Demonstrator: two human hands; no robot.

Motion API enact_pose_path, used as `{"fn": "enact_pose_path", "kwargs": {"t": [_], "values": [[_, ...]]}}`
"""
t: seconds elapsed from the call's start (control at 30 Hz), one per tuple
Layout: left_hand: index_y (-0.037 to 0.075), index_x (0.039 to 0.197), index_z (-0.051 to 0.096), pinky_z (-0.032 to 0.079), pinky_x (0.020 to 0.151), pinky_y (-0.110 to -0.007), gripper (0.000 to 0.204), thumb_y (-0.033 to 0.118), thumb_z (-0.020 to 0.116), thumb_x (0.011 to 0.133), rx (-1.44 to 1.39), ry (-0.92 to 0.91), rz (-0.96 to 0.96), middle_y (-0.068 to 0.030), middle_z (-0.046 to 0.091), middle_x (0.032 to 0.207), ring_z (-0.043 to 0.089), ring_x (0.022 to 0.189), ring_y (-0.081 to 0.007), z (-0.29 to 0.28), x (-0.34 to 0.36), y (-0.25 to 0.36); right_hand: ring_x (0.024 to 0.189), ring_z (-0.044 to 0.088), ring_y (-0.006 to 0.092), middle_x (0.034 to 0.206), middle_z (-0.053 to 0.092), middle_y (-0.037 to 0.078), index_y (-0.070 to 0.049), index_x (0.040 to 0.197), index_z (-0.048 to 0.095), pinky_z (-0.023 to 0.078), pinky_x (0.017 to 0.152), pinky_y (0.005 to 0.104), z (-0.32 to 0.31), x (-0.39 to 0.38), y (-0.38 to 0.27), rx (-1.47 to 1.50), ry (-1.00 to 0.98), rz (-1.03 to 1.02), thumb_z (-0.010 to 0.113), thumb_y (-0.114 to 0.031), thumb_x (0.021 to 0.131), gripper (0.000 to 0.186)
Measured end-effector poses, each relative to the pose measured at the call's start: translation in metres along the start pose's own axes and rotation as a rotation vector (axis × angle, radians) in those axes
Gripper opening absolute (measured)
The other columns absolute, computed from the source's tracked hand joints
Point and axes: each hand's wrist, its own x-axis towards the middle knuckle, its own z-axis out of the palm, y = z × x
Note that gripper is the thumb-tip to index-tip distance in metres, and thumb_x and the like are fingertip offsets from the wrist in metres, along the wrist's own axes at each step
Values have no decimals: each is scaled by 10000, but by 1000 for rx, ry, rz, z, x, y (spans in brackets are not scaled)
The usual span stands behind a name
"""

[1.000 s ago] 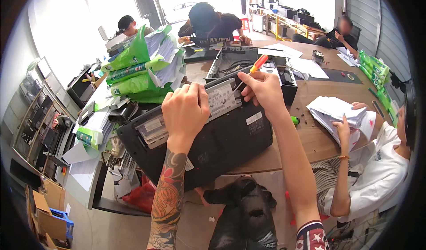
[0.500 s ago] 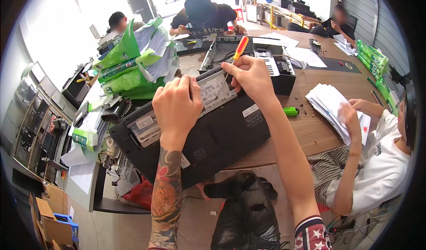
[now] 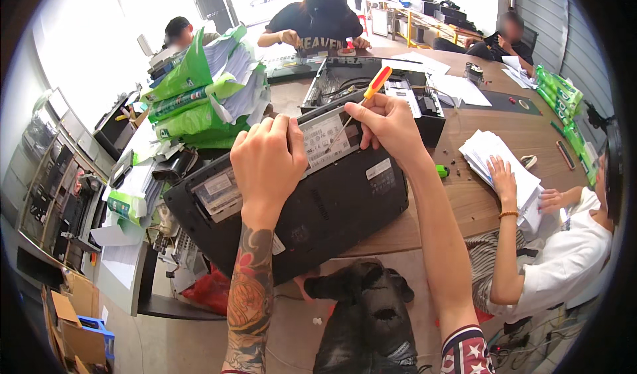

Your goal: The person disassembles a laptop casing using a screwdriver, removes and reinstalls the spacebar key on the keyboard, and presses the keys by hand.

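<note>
The left hand (image 3: 269, 165) is bent over the upper edge of a black laptop (image 3: 352, 205), gripping it; the right hand (image 3: 388, 128) pinches a screwdriver (image 3: 377, 84) just below its orange-and-yellow handle. At the far left of these things, bulging green packs (image 3: 189, 90) of white sheets are piled on the counter (image 3: 458, 208). Next comes the laptop, underside up and slanting across the counter's near edge. The screwdriver's thin shaft points down over its silver labelled part (image 3: 322, 142); whether the tip touches cannot be told. Behind the laptop sits an open black computer case (image 3: 434, 125). To the right lie a green handle (image 3: 442, 171), small dark bits (image 3: 452, 153) and a paper stack (image 3: 486, 155), under a co-worker's hand (image 3: 502, 175).
</note>
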Motion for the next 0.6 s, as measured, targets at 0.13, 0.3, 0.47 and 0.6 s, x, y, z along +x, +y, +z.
{"fn": "enact_pose_path", "kwargs": {"t": [0.13, 0.3, 0.47, 0.6], "values": [[45, 858, 692, 479, 741, -418, 256, 219, 571, 1002, -8, 2, 12, -111, 697, 811, 667, 780, -294, 3, 2, 0, 495, 612, 126, 659, 639, 43, 26, 914, 691, 433, 446, 254, -1, 0, 1, 38, 16, -28, 753, -278, 931, 311], [49, 861, 691, 478, 741, -419, 249, 220, 574, 999, -11, 21, 12, -105, 685, 798, 665, 782, -295, 4, 6, 0, 513, 635, 139, 710, 657, 57, 28, 936, 679, 454, 460, 258, -3, 5, 3, 45, 5, -26, 736, -267, 939, 300], [53, 861, 688, 477, 734, -420, 235, 223, 585, 988, 84, 75, 70, -113, 676, 804, 659, 771, -302, -5, -2, -5, 473, 588, 108, 614, 588, 24, -4, 903, 658, 447, 449, 255, 6, -6, 1, 42, 27, -7, 750, -274, 951, 288], [63, 916, 709, 478, 740, -424, 220, 215, 565, 983, -10, -66, -7, -126, 704, 846, 663, 789, -326, 3, -8, 2, 490, 602, 97, 620, 593, 1, -25, 892, 637, 440, 449, 229, -4, -7, 11, 110, -15, -13, 729, -243, 978, 251]]}}
